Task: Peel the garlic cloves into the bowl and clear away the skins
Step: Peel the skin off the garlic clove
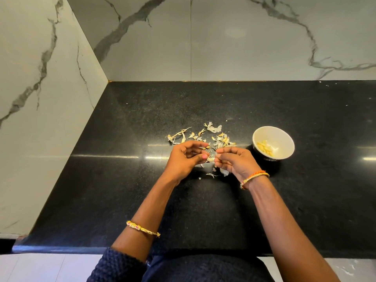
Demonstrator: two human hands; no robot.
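Several peeled cloves (265, 150) lie in the bowl (284, 137) at centre right, both hands' fingers (204, 156) pinch another clove (211, 159), and skins (215, 137) litter the worktop (122, 180), uncleared.

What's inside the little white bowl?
The white bowl holds a small heap of peeled garlic cloves, pale yellow, lying at the bottom toward its left side. The rest of the inside looks bare. The near wall hides nothing much; no skins show in it.

The desk (203, 210) is polished black speckled stone, glossy with glare streaks. Walls (244, 37) look like smooth veined marble. Skins (213, 135) are papery and dry. The bowl (284, 139) seems glazed ceramic.
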